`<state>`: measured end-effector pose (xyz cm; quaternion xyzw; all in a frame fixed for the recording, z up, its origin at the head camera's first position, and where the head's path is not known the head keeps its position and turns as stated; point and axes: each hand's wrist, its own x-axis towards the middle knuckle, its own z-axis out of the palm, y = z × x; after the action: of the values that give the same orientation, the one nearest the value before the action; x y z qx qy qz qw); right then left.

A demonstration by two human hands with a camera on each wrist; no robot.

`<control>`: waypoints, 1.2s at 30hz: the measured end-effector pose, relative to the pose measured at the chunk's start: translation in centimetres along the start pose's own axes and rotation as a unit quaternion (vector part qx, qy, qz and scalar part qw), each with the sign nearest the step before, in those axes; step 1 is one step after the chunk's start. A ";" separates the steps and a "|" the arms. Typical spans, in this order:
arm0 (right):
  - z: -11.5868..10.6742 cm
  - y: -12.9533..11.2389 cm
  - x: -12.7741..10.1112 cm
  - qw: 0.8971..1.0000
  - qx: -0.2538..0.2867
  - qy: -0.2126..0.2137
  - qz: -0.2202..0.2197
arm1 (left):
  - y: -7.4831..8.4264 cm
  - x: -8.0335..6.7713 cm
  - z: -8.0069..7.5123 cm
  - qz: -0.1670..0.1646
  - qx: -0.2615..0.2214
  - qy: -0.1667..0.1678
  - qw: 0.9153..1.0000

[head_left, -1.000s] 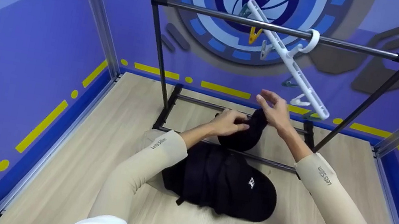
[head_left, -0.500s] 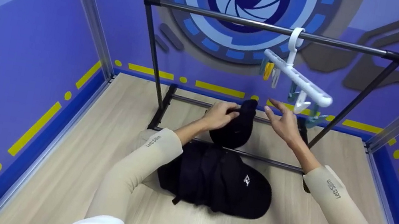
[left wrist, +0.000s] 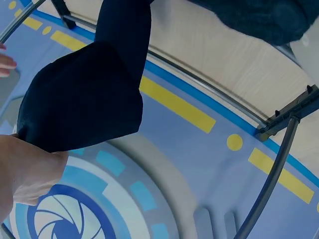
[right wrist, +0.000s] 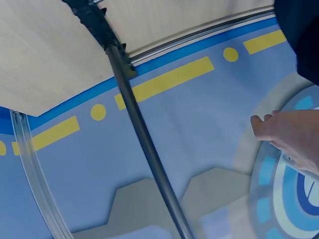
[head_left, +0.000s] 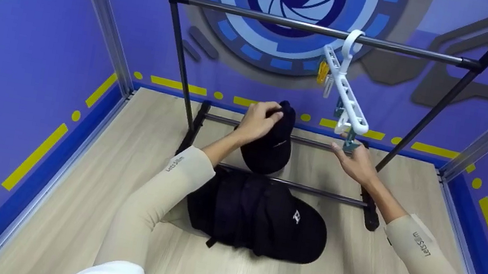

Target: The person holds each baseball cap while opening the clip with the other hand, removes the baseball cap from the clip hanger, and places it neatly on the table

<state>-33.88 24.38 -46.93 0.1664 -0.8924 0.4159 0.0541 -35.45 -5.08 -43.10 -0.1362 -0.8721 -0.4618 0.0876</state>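
Observation:
My left hand (head_left: 259, 122) grips a black cap (head_left: 268, 153) by its upper end, holding it up within the rack with the brim hanging down. The left wrist view shows this cap (left wrist: 79, 99) large, the hand (left wrist: 30, 169) at its edge. A white clip hanger (head_left: 348, 92) hangs by its hook from the rack's top bar. My right hand (head_left: 358, 163) is at the hanger's near end, thumb extended, other fingers partly hidden behind a teal clip (head_left: 350, 142). Its fingertips (right wrist: 256, 124) show in the right wrist view.
Several black caps lie nested (head_left: 255, 218) on the wooden floor in front of the rack, one with a white logo, something beige beneath them. The dark metal rack (head_left: 264, 17) has two low crossbars. Patterned blue-purple walls (head_left: 31, 47) stand behind and at both sides.
My left hand has raised the black cap and shifted it left. The right hand has left the cap for the hanger's near end, and the hanger has swung round on the bar.

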 end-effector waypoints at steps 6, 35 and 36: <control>-0.6 0.4 -0.5 1.000 -0.010 -0.006 -0.014 | 1.5 0.1 -1.1 -0.007 -0.011 0.015 1.000; -4.5 3.3 -3.6 0.968 -0.230 -0.067 -0.071 | 8.5 -1.2 -3.2 -0.095 0.057 0.029 0.993; -4.8 3.4 -3.7 0.969 -0.230 -0.064 -0.069 | 8.9 -1.4 -3.2 -0.091 0.050 0.023 0.994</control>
<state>-31.75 30.96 -47.16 0.2369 -0.9521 0.1829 0.0626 -31.25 -3.15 -34.79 -0.0413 -0.9004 -0.4270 0.0722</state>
